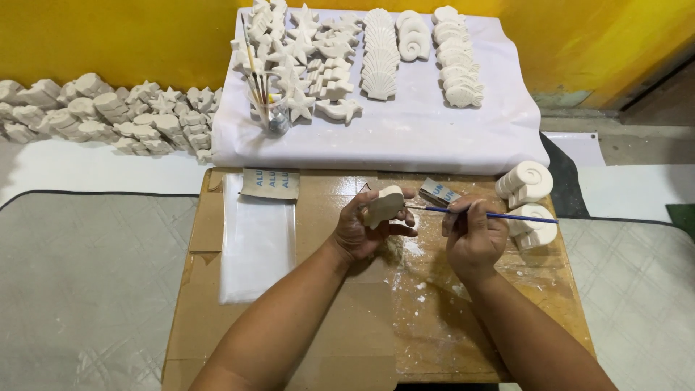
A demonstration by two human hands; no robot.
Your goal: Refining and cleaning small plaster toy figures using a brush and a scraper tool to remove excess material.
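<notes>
My left hand [360, 230] grips a small cream clay figure [384, 204] and holds it up over a cardboard-covered board [304, 326]. My right hand [474, 235] pinches a thin blue-handled brush [499, 215], whose tip touches the figure's right side. Both hands hover near the board's middle. Two stacks of spiral shell-shaped clay pieces [527, 182] stand just right of my right hand.
A clear plastic sheet [257, 239] lies on the board's left. Beyond it a white sheet [405, 130] carries several rows of clay stars, shells and fish, plus a glass of brushes [269, 108]. More clay pieces [108, 116] line the yellow wall at left.
</notes>
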